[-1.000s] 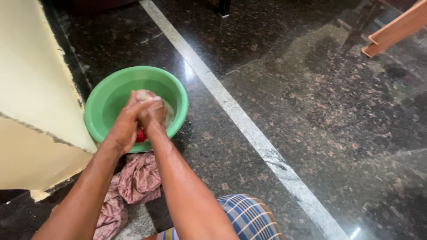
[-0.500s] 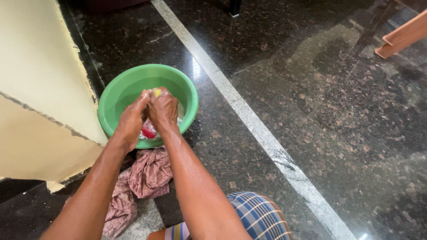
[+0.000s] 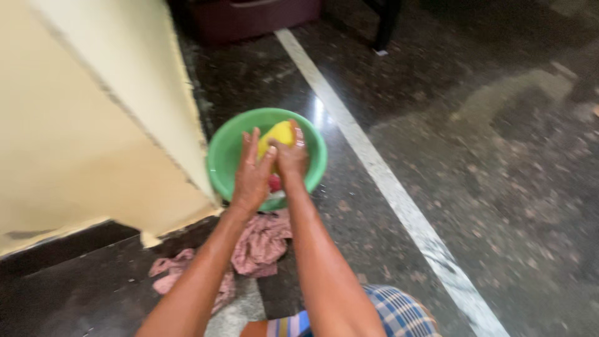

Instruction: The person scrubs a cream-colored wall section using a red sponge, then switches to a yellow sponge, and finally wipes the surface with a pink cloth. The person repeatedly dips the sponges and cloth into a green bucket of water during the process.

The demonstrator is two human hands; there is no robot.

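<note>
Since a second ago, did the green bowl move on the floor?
Cannot tell. The bowl sits beside the yellow wall and left of the white stripe as before; the camera shifted, not clearly the bowl.
</note>
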